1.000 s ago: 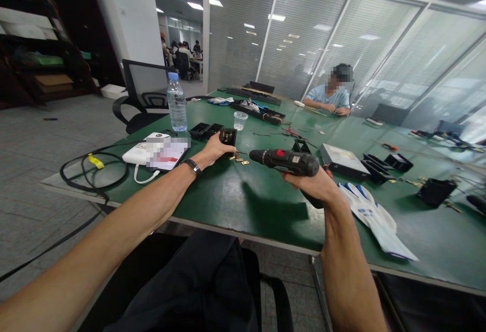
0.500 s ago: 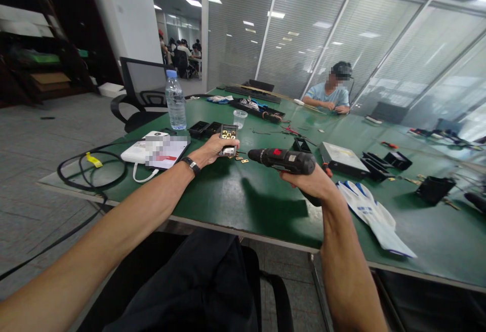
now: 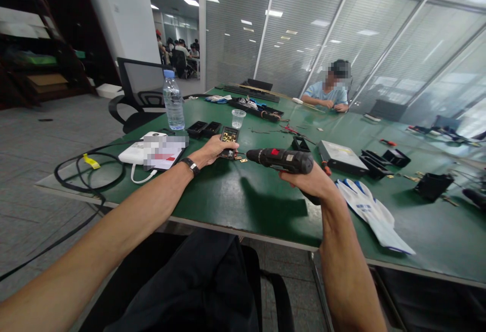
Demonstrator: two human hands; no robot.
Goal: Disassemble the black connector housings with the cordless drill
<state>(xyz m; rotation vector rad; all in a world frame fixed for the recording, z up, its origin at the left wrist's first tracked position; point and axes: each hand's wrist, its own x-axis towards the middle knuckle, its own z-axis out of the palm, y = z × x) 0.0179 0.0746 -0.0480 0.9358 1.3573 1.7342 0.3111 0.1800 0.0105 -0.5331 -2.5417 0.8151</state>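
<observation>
My left hand (image 3: 217, 151) is closed round the near end of a black socket housing (image 3: 230, 134) with brass contacts inside, its thumb lying across the top. A cordless drill (image 3: 281, 160) lies level in my right hand (image 3: 309, 182), which is wrapped round the grip. The drill's tip points left at the housing; whether it touches is too small to tell. Small brass strips (image 3: 243, 160) lie on the green table just below the tip. Two black open boxes (image 3: 211, 129) stand beyond my left hand.
A water bottle (image 3: 173, 101), a clear plastic cup (image 3: 238, 118) and a white power bank (image 3: 131, 152) stand to the left and ahead. On the right lie white gloves (image 3: 366, 208), a metal box (image 3: 341, 157) and black housings (image 3: 433, 188). A person (image 3: 329, 91) sits across the table (image 3: 228, 205).
The housing in my left hand has tilted slightly, its upper face less bright. The whole view has shifted a little; the drill stays in about the same place relative to the table.
</observation>
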